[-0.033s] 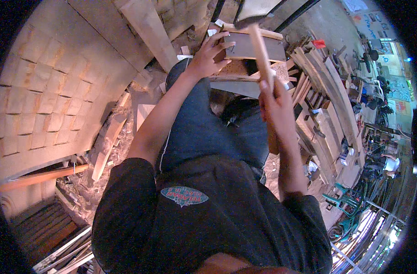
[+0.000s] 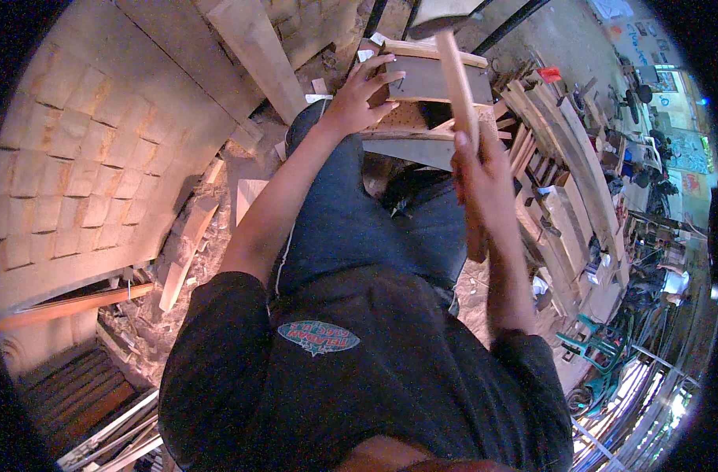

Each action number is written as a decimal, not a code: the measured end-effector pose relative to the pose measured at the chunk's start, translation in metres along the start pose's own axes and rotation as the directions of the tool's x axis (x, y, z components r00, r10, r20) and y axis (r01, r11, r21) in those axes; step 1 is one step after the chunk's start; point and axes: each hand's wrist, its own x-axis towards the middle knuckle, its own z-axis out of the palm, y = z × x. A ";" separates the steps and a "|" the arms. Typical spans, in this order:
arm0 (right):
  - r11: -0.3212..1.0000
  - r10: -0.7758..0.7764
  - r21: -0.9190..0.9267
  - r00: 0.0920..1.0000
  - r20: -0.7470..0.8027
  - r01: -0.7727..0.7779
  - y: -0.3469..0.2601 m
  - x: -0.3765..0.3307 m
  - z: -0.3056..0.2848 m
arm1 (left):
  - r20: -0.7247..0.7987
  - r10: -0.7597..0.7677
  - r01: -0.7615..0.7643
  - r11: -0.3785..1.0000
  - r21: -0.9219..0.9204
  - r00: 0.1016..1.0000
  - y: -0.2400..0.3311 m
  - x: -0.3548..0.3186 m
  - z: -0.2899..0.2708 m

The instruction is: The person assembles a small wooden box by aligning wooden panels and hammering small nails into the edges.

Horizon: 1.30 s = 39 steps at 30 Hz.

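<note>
My right hand (image 2: 485,177) is wrapped around the pale wooden handle of a hammer (image 2: 456,82). Its dark head is raised at the top, over the far edge of the wooden work. Below the fist the handle's butt sticks out. My left hand (image 2: 360,98) has its fingers stretched and spread across a small dark brown wooden piece (image 2: 380,85) at the left end of the work. Beside that piece a grey-brown panel (image 2: 434,80) lies between pale wooden strips. A speckled brown board (image 2: 410,118) shows on the near side. The contact under my left palm is hidden.
Long planks (image 2: 567,149) are stacked at the right. A large carved wooden panel (image 2: 84,157) leans at the left, with offcuts (image 2: 187,252) and shavings near it. A green chair (image 2: 595,346) stands at the lower right. My jeans-clad legs (image 2: 327,212) are below the work.
My right hand and the hammer have shifted slightly to the right, and the hammer head looks a little higher. My left hand stays where it was.
</note>
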 end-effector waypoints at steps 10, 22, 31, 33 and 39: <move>0.971 0.239 -0.092 0.908 0.343 -0.221 -0.039 0.065 -0.074 | -0.213 -0.043 0.025 0.996 -0.089 0.976 -0.005 0.000 0.029; 0.882 0.434 -0.335 0.850 0.298 -0.332 -0.083 0.117 -0.089 | -0.261 -0.071 0.073 0.997 0.000 0.963 -0.004 -0.006 0.015; 0.721 0.648 -0.566 0.678 0.348 -0.399 -0.114 0.110 -0.084 | -0.178 -0.111 0.098 0.992 -0.080 0.978 -0.010 0.000 0.020; 0.803 0.537 -0.442 0.806 0.249 -0.399 -0.108 0.120 -0.092 | -0.206 -0.110 0.093 0.991 -0.091 0.972 -0.013 -0.003 0.023; 0.833 0.462 -0.450 0.853 0.244 -0.323 -0.104 0.122 -0.089 | -0.182 -0.121 0.102 0.988 -0.112 0.976 -0.011 -0.001 0.021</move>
